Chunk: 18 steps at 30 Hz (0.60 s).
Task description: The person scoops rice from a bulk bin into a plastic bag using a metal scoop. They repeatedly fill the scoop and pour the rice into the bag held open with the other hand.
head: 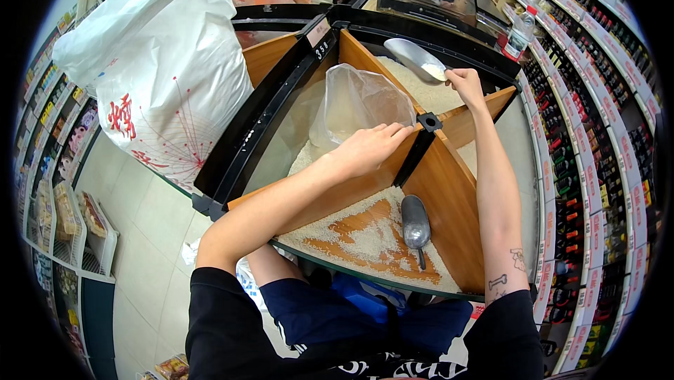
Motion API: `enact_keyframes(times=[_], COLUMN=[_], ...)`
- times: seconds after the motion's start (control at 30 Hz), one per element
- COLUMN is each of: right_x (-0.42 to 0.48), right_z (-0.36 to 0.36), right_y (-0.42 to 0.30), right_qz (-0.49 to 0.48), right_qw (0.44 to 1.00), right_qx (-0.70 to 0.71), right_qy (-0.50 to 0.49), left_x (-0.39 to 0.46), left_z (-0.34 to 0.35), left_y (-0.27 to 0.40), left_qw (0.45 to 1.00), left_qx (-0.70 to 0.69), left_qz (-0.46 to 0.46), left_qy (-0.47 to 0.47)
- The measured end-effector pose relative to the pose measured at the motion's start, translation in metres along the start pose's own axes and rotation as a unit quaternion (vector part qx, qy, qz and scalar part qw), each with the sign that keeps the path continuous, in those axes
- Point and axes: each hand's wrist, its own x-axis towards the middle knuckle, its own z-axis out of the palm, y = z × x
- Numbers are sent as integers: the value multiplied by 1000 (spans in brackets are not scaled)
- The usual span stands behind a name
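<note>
My left hand [371, 147] grips the rim of a clear plastic bag [347, 103] against the top edge of a wooden divider. The bag stands open in a rice bin, with pale contents low inside. My right hand [465, 85] is closed on the handle end of a metal scoop [413, 58], held over the back right bin; a little white grain lies in the scoop near my fingers. Under it is white rice [416, 85]. In the nearest bin, a second metal scoop [416, 224] lies on the wooden floor among thinly scattered rice [368, 240].
Wooden dividers [442, 185] meet at a black post [429, 122]. A large white printed sack [158, 74] stands at the left beside the black bin frame [263, 111]. A plastic bottle [519, 35] stands at the back right. Stocked shelves [584, 169] curve along the right.
</note>
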Motion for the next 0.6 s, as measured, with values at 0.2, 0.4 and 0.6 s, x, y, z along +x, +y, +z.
enact_keyframes(times=[0.2,0.4,0.6], right_x=[-6,-27,-30], right_z=[12,37,47], right_y=[-60,-100,-100], right_qz=[-159,-270,-409], right_qw=[981,940,883], right_qx=[-37,-201,-227], right_qy=[-106,-53,30], left_x=[-1,0,0], left_z=[0,1,3], left_y=[0,-1,-1], left_qw=[1000,1000,1000], left_qx=[0,7,10], left_qz=[-10,-2,3], left_qy=[-4,4,12])
